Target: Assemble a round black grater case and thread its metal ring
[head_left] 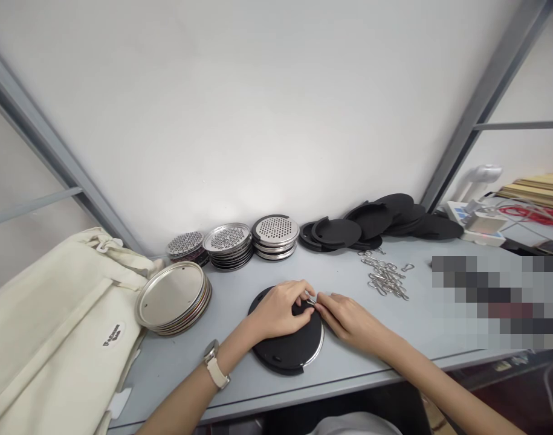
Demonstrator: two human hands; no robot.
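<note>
A round black disc [287, 350] with a silver edge on its right side lies flat on the table in front of me. My left hand [285, 308] rests over its upper part, fingers pinched round a small metal carabiner [310, 301]. From the other side, my right hand [344, 314] pinches the same carabiner at the disc's upper right rim. Fingertips partly cover the clip, so whether it passes through the disc cannot be made out. To the right lies a loose pile of similar metal carabiners [387, 278].
Along the wall stand stacks of perforated metal grater discs [228, 238] and black round covers [337, 232]. Plain metal discs [171, 296] are stacked at left beside a cream bag [63, 326]. A power strip [480, 232] with cables lies at far right. Part of the right side is pixelated.
</note>
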